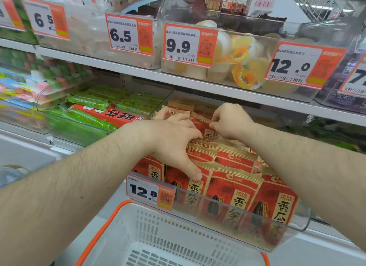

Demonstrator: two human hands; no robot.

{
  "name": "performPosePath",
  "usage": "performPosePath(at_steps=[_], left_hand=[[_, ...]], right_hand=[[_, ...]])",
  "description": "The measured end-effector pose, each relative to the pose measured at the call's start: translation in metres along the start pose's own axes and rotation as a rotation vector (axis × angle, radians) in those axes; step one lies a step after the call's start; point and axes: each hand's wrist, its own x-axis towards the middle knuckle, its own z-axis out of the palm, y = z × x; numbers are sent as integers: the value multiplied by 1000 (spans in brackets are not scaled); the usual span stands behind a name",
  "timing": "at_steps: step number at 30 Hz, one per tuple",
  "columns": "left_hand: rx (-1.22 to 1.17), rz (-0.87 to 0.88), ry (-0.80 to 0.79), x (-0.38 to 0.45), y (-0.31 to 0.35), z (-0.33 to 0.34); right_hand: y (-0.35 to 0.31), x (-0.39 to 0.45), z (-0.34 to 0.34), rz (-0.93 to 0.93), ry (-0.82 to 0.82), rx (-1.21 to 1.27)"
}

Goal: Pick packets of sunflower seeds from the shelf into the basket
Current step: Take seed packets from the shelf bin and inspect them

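Observation:
Red and gold sunflower seed packets (233,188) stand in rows inside a clear plastic bin (297,229) on the shelf, behind a 12.8 price tag (150,192). My left hand (174,138) lies spread over the middle rows, thumb down on a front packet, fingers reaching over packets further back. My right hand (229,121) pinches the top edge of one packet (204,127) deep in the bin. A white basket with an orange rim (111,222) sits below the bin, and the part of its inside that shows holds nothing.
A bin of green and red snack bars (93,115) stands to the left. The shelf above (198,83) carries clear bins of jelly cups (241,61) and price tags, hanging low over my hands. A white ledge (25,146) runs under the shelves at left.

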Motion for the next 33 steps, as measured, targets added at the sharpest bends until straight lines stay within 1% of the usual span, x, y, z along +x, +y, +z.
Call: performPosePath(at_steps=[3, 5, 6, 8, 9, 11, 13, 15, 18, 20, 22, 24, 26, 27, 29, 31, 33], left_hand=[[19, -7, 39, -4, 4, 1], [29, -12, 43, -6, 5, 1], [28, -14, 41, -6, 6, 1], [3, -23, 36, -6, 6, 2], [-8, -29, 33, -6, 7, 3], [-9, -40, 32, -7, 8, 4], [-1, -53, 40, -8, 10, 4], [-9, -70, 54, -9, 10, 5], [-16, -111, 109, -13, 12, 7], [-4, -143, 193, -19, 16, 7], [-69, -177, 338, -27, 23, 4], [-243, -200, 584, -37, 31, -2], [-428, -223, 812, -48, 40, -10], [-508, -242, 875, -53, 43, -15], [-630, -248, 932, -61, 48, -21], [-716, -202, 980, -68, 52, -24], [-820, -144, 1033, -74, 59, -22]], right_hand=[[1, 8, -5, 136, -87, 120], [-1, 3, -10, 217, -156, 325], [-1, 0, -12, 224, -189, 417], [0, -4, -14, 146, -307, 498], [-1, -6, -16, 86, -366, 489], [-4, -10, -17, 27, -411, 361], [-4, -10, -15, 27, -347, 118], [-6, -15, -12, -5, -215, -44], [-9, -28, -17, -86, 3, -11], [-10, -41, -27, -118, 172, 38], [-12, -57, -38, -104, 373, 191], [-13, -72, -50, -81, 572, 449], [-15, -85, -61, -57, 706, 693], [-16, -90, -65, -43, 740, 783], [-20, -100, -75, -37, 753, 906], [-25, -109, -81, -59, 723, 986], [-29, -120, -83, -88, 650, 1082]])
